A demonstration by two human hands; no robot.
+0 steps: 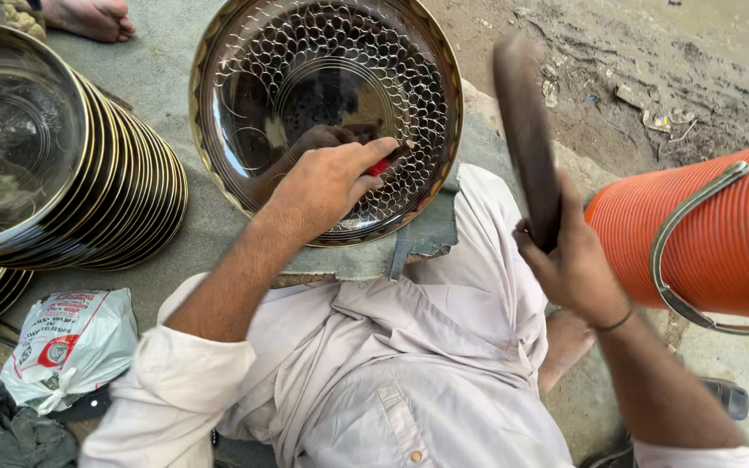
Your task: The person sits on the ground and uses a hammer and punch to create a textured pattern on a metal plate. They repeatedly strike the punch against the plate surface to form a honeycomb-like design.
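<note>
**Figure. Patterning of a round metal tray, shown partway through the work.**

The round metal tray (327,117) lies flat on a grey pad (418,234) just in front of the seated person's lap; a band of scale-like marks covers its outer ring, while the centre inside the circular line is smooth, so the patterning seems well advanced, though whether the centre is to be worked cannot be told. The left hand (327,186) rests on the tray's near edge, fingers pinched on a small red-tipped tool (381,166). The right hand (574,264) is fisted round a dark wooden mallet (526,130), raised and motion-blurred above the tray's right rim. A stack of similar trays (71,165) leans at left; a white plastic bag (67,342) and an orange ribbed cooler (695,234) lie nearby.
</note>
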